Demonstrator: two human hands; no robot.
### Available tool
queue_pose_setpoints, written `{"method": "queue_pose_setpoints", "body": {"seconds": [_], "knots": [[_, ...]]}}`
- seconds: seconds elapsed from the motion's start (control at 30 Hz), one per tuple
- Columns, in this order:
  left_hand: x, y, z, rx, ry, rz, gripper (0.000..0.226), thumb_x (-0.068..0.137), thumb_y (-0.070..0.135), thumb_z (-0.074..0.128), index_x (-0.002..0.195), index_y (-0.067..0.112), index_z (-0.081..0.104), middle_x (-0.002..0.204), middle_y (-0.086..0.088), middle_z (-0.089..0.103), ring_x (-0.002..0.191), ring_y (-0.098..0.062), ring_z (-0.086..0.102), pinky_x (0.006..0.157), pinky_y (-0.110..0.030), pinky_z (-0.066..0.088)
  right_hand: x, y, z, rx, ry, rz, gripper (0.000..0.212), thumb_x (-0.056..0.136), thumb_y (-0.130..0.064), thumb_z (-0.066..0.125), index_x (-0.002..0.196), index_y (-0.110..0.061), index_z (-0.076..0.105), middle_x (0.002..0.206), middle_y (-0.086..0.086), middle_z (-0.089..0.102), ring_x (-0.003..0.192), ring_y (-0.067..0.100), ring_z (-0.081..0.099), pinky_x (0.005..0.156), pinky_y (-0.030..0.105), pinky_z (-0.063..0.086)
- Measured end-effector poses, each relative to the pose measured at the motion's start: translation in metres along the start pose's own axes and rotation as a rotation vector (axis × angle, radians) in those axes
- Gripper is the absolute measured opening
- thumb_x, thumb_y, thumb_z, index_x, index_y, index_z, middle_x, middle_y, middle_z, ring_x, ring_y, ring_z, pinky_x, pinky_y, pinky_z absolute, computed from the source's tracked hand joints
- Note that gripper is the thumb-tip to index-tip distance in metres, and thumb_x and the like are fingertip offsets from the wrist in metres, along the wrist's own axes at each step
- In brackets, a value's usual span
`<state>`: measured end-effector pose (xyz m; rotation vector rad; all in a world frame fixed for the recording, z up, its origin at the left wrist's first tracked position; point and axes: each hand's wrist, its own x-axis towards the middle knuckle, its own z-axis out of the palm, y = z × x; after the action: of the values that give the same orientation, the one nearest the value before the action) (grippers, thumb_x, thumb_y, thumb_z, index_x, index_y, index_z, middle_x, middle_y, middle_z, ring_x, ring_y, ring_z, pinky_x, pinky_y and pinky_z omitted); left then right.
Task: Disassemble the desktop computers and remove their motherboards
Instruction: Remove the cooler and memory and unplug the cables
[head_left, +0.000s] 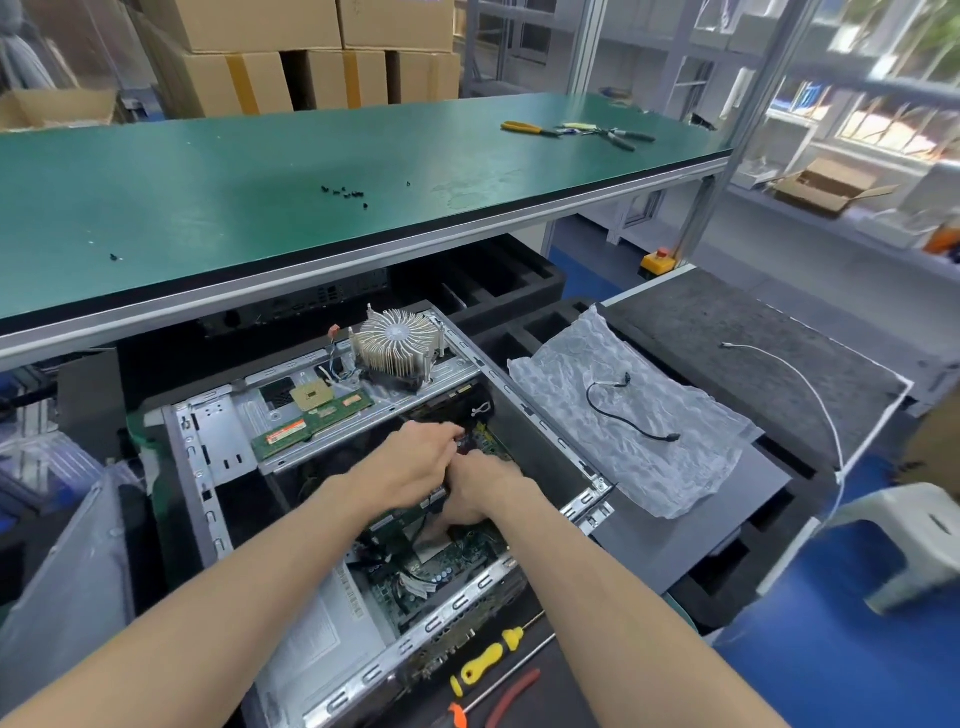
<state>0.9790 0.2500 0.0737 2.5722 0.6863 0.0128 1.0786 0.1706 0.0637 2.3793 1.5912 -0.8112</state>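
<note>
An open desktop case (218, 436) lies on its side below the green bench. Its green motherboard (441, 564) shows in the lower part of the case. A round finned heatsink (396, 345), a loose CPU chip (310, 397) and RAM sticks (311, 423) rest on the case's metal bracket. My left hand (410, 460) and my right hand (480, 493) reach inside together, fingers curled round a black and red cable connector (464, 441) above the board. What the fingertips pinch is partly hidden.
Yellow-handled screwdrivers (485, 662) and red-handled pliers (511, 693) lie by the case's near edge. Bubble wrap (670, 436) with a black cable (615, 410) lies to the right on dark foam. The green bench (260, 176) holds several black screws (345, 192) and pliers (530, 128). A white stool (904, 535) stands at right.
</note>
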Motion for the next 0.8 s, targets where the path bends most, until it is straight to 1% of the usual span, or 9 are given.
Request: {"method": "queue_pose_setpoints", "body": {"seconds": [0.07,0.13,0.3,0.37,0.5,0.6,0.67,0.73,0.8], "knots": [[0.006,0.001,0.006,-0.062,-0.053,-0.053,0.046,0.108,0.023,0.032,0.153,0.012,0.035,0.155,-0.009,0.041,0.143,-0.023,0.037,0.117,-0.034,0.03,0.0,0.004,-0.002,0.038,-0.066,-0.032,0.107,0.066,-0.069,0.081,0.148,-0.015,0.04,0.14,0.01,0.055,0.124,0.035,0.056,0.1,0.048,0.051],[0.015,0.001,0.01,-0.106,-0.079,-0.107,0.05,0.107,0.025,0.032,0.156,0.012,0.028,0.158,-0.01,0.036,0.145,-0.025,0.034,0.117,-0.035,0.029,0.0,0.005,-0.002,0.046,-0.114,-0.042,0.107,0.07,-0.069,0.079,0.151,-0.011,0.039,0.144,0.012,0.052,0.128,0.034,0.053,0.104,0.047,0.048],[0.041,0.0,0.021,-0.157,-0.086,-0.312,0.058,0.105,0.04,0.035,0.155,0.014,0.023,0.151,-0.019,0.043,0.135,-0.035,0.044,0.108,-0.045,0.038,0.001,0.005,0.0,0.095,-0.096,-0.037,0.099,0.077,-0.071,0.072,0.149,-0.008,0.044,0.143,0.015,0.053,0.126,0.034,0.053,0.104,0.046,0.048],[0.051,-0.001,0.022,-0.203,-0.115,-0.329,0.058,0.103,0.045,0.039,0.151,0.016,0.029,0.146,-0.017,0.049,0.128,-0.035,0.05,0.104,-0.043,0.041,0.002,0.004,0.0,0.093,-0.112,-0.025,0.097,0.079,-0.07,0.071,0.149,-0.008,0.044,0.143,0.015,0.052,0.126,0.034,0.053,0.104,0.046,0.049],[0.067,-0.004,0.025,-0.267,-0.13,-0.279,0.041,0.099,0.038,0.056,0.134,0.018,0.048,0.131,-0.009,0.06,0.113,-0.025,0.056,0.092,-0.034,0.043,0.004,-0.001,-0.002,-0.023,-0.138,-0.054,0.087,0.081,-0.067,0.071,0.142,-0.009,0.048,0.138,0.014,0.054,0.12,0.034,0.054,0.098,0.045,0.051],[0.078,-0.008,0.034,-0.245,-0.071,-0.319,0.033,0.1,0.045,0.052,0.115,0.016,0.055,0.118,-0.009,0.065,0.101,-0.024,0.058,0.078,-0.032,0.038,0.006,-0.002,-0.003,-0.032,-0.122,-0.07,0.073,0.08,-0.061,0.075,0.128,-0.01,0.054,0.126,0.012,0.06,0.099,0.03,0.055,0.078,0.04,0.051],[0.083,-0.01,0.038,-0.217,-0.048,-0.37,0.035,0.101,0.051,0.045,0.1,0.016,0.052,0.112,-0.01,0.065,0.094,-0.024,0.057,0.073,-0.033,0.036,0.007,-0.002,-0.003,-0.038,-0.111,-0.068,0.071,0.079,-0.059,0.076,0.124,-0.009,0.054,0.122,0.013,0.06,0.099,0.032,0.057,0.076,0.04,0.052],[0.088,-0.01,0.04,-0.198,-0.046,-0.401,0.038,0.103,0.051,0.041,0.101,0.014,0.051,0.114,-0.011,0.064,0.1,-0.028,0.059,0.074,-0.033,0.036,0.009,-0.004,-0.003,-0.051,-0.098,-0.076,0.07,0.08,-0.058,0.076,0.124,-0.009,0.054,0.12,0.013,0.061,0.103,0.035,0.059,0.082,0.043,0.055],[0.093,-0.009,0.041,-0.204,-0.045,-0.394,0.036,0.105,0.042,0.041,0.112,0.01,0.056,0.116,-0.014,0.064,0.104,-0.028,0.06,0.075,-0.032,0.036,0.011,-0.005,-0.003,-0.059,-0.089,-0.085,0.067,0.081,-0.057,0.075,0.122,-0.009,0.054,0.116,0.013,0.062,0.1,0.035,0.059,0.082,0.043,0.055]]}}
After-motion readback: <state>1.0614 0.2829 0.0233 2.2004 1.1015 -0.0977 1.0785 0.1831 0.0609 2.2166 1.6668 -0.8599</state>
